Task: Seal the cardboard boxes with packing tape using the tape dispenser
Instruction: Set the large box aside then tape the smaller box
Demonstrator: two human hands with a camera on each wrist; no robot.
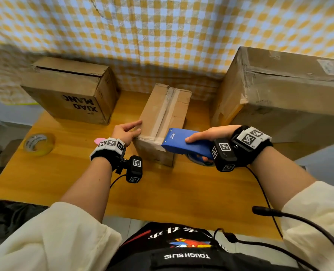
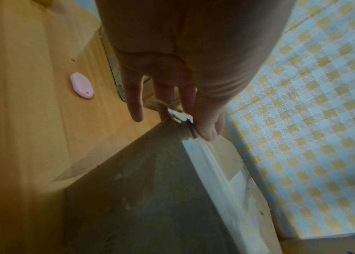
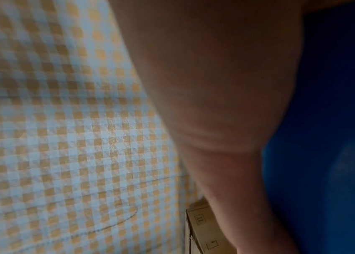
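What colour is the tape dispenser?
Blue. The tape dispenser shows best in the head view.

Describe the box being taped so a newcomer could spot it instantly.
On the wooden table stand three cardboard boxes in front of the checked cloth. The one being taped is the small middle box, between the printed box and the big box. Only it has both hands on it: the left hand steadies its near corner and the blue tape dispenser sits at its near edge.

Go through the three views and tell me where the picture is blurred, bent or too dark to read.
Head view: sharp at the blue tape dispenser and middle box, edges bowed by the wide lens, the checked curtain smeared at upper left. Left wrist view: soft, the box side in shadow, glare on the tape. Right wrist view: heavily blurred, right hand and dispenser dark.
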